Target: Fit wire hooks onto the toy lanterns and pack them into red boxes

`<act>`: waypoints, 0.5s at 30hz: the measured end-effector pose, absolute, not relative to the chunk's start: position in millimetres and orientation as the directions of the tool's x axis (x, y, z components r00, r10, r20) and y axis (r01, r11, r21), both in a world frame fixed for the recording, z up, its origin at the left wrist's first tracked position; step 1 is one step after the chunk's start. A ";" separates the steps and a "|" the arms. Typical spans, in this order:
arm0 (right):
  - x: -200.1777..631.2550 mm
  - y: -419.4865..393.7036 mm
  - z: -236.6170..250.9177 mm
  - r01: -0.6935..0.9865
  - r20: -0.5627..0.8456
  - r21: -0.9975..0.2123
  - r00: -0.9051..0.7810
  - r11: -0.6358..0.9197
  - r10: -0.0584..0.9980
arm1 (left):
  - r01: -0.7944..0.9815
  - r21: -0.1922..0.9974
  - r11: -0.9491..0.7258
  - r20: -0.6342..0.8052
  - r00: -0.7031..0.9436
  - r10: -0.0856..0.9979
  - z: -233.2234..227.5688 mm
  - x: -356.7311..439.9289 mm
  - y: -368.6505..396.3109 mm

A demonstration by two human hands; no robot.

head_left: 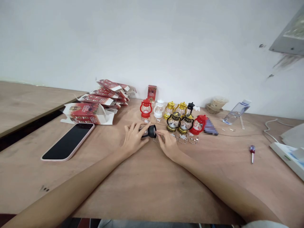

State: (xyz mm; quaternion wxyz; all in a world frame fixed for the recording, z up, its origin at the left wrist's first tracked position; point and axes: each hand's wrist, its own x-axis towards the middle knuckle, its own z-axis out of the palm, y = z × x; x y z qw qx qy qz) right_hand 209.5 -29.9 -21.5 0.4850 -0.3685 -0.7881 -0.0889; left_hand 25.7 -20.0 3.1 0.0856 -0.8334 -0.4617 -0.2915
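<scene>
A small black lantern [152, 131] lies on its side on the wooden table, its round base turned to the right. My left hand [133, 138] is closed around its body and covers most of it. The fingertips of my right hand [169, 146] are pinched together against the base; whatever they hold is too small to make out. Behind my hands stand several toy lanterns, among them a red lantern [145, 110], a white lantern [159, 109] and a black-and-gold lantern [173, 123]. Thin wire-like pieces [182, 139] lie in front of them.
Red printed boxes [104, 95] are heaped at the back left, with a phone [68, 141] before them. One small red box [152, 93] stands by the wall. To the right are a drink cup [218, 104], a tilted water bottle [236, 112], a screwdriver [252, 153] and a white power strip [288, 158].
</scene>
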 end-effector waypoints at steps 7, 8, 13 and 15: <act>216.4 -25.5 -18.9 0.658 0.836 -0.008 -0.409 0.753 0.367 | 0.829 0.115 -0.547 0.557 0.402 0.726 3.2 25.9 -20.0; 217.0 -25.4 -18.0 0.654 0.836 0.028 -0.430 0.756 0.341 | 0.828 0.114 -0.550 0.559 0.404 0.724 2.9 25.6 -19.8; 216.5 -24.9 -16.5 0.637 0.842 0.097 -0.462 0.765 0.278 | 0.830 0.099 -0.549 0.575 0.403 0.713 1.2 23.8 -19.4; 216.0 -24.3 -17.8 0.634 0.846 0.103 -0.462 0.766 0.268 | 0.835 0.095 -0.541 0.576 0.397 0.714 1.5 23.6 -19.9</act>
